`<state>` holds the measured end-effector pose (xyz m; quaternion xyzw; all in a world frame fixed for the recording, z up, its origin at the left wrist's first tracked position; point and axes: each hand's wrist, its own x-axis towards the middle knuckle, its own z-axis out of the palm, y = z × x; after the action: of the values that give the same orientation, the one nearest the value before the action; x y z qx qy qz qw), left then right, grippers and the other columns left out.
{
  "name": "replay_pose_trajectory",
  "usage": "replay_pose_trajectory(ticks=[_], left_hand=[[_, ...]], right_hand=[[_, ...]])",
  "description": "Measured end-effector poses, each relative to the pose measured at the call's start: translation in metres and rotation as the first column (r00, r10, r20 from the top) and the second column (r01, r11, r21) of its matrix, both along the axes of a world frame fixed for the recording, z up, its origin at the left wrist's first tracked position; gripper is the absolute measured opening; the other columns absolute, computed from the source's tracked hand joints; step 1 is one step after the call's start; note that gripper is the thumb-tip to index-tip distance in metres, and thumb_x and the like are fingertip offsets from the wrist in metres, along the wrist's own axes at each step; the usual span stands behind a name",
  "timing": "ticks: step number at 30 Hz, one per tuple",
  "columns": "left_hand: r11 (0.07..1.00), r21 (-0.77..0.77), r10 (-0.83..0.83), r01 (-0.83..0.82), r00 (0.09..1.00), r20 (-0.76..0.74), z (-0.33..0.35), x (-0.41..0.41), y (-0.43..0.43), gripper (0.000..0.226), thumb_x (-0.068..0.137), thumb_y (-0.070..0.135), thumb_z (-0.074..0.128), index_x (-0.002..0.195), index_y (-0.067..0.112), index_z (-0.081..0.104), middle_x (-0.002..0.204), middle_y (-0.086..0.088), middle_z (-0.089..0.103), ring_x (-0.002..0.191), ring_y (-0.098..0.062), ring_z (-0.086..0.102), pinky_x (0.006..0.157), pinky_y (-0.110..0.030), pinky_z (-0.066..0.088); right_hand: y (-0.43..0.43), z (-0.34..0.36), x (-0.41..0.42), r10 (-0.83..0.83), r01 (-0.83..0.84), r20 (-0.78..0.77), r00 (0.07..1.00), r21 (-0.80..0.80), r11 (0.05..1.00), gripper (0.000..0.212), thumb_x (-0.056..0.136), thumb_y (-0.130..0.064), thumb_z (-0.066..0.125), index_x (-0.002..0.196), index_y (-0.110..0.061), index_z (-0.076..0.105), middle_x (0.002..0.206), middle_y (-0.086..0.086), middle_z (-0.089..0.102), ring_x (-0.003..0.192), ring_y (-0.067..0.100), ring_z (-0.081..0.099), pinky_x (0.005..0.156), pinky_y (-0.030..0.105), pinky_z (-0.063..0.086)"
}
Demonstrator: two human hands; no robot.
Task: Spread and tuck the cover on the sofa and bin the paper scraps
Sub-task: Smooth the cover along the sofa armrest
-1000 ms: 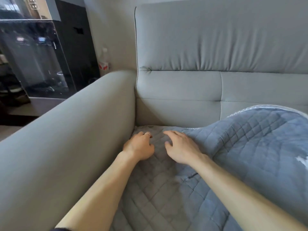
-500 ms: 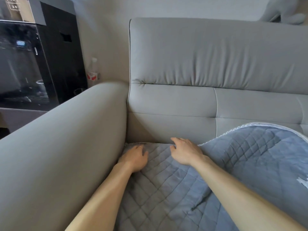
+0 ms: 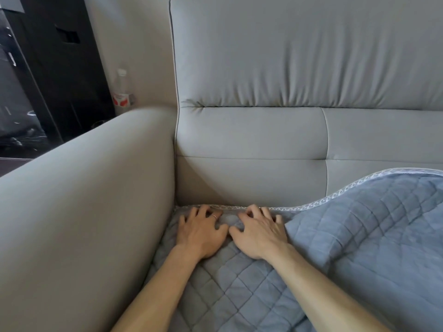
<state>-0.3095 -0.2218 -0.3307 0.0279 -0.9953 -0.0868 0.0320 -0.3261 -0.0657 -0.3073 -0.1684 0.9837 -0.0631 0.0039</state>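
blue quilted cover (image 3: 359,236) on grey sofa (image 3: 263,130), rumpled

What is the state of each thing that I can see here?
cover, flat at the corner, raised on the right, trim edge showing
left hand, fingers spread, pressing the cover near the backrest
right hand, pressing the cover beside it
sofa, seat partly covered
bottle, upright, capped

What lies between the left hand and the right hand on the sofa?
Only a small raised bit of the grey-blue quilted fabric cover lies between the left hand and the right hand; their thumbs almost meet. The head view shows this.
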Motion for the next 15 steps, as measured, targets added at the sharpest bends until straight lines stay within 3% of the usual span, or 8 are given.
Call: replay_pose_trajectory(ticks=[3,6,9,12,15], left_hand=[[0.997,0.001,-0.072,0.072,0.997,-0.003,-0.005,-0.004,-0.003,0.061,0.089,0.051,0.027,0.143,0.029,0.043,0.153,0.007,0.035,0.141,-0.014,0.026,0.115,-0.039,0.018],[0.993,0.063,-0.103,0.099,0.993,0.062,-0.002,-0.011,-0.001,0.055,0.097,0.042,0.033,0.149,0.022,0.033,0.158,0.001,0.030,0.145,-0.014,0.024,0.117,-0.039,0.014],[0.990,0.095,-0.117,0.107,0.986,0.116,0.012,-0.023,0.000,0.058,0.098,0.040,0.032,0.153,0.022,0.026,0.159,-0.002,0.027,0.145,-0.018,0.025,0.119,-0.042,0.017],[0.991,0.076,-0.118,0.108,0.981,0.157,0.016,-0.037,-0.009,0.056,0.097,0.041,0.028,0.150,0.024,0.032,0.158,-0.003,0.031,0.142,-0.022,0.032,0.115,-0.041,0.026],[0.998,0.036,-0.052,0.047,0.981,0.185,-0.015,-0.038,-0.011,0.052,0.100,0.040,0.024,0.148,0.025,0.036,0.156,0.000,0.035,0.141,-0.020,0.033,0.115,-0.043,0.024]], right_hand=[[-0.003,-0.009,-0.001,0.041,-0.040,0.041,0.998,-0.010,0.999,0.061,0.091,-0.057,0.028,0.140,-0.024,0.045,0.154,-0.009,0.030,0.142,0.015,0.020,0.110,0.048,0.020],[0.001,0.001,-0.008,0.040,-0.039,0.122,0.992,-0.009,0.999,0.068,0.093,-0.056,0.026,0.149,-0.019,0.032,0.160,-0.005,0.026,0.147,0.012,0.017,0.116,0.048,0.016],[0.003,0.021,-0.019,0.025,-0.034,0.230,0.973,0.035,0.999,0.071,0.090,-0.058,0.028,0.149,-0.018,0.033,0.157,0.002,0.032,0.144,0.020,0.029,0.113,0.045,0.026],[-0.004,0.027,-0.032,0.031,-0.051,0.278,0.960,0.067,0.996,0.073,0.090,-0.059,0.026,0.150,-0.019,0.032,0.155,0.007,0.035,0.141,0.025,0.033,0.112,0.044,0.027],[-0.013,0.000,-0.040,0.031,-0.037,0.331,0.943,0.012,0.999,0.067,0.091,-0.057,0.027,0.145,-0.020,0.038,0.151,0.014,0.041,0.138,0.029,0.037,0.110,0.044,0.028]])
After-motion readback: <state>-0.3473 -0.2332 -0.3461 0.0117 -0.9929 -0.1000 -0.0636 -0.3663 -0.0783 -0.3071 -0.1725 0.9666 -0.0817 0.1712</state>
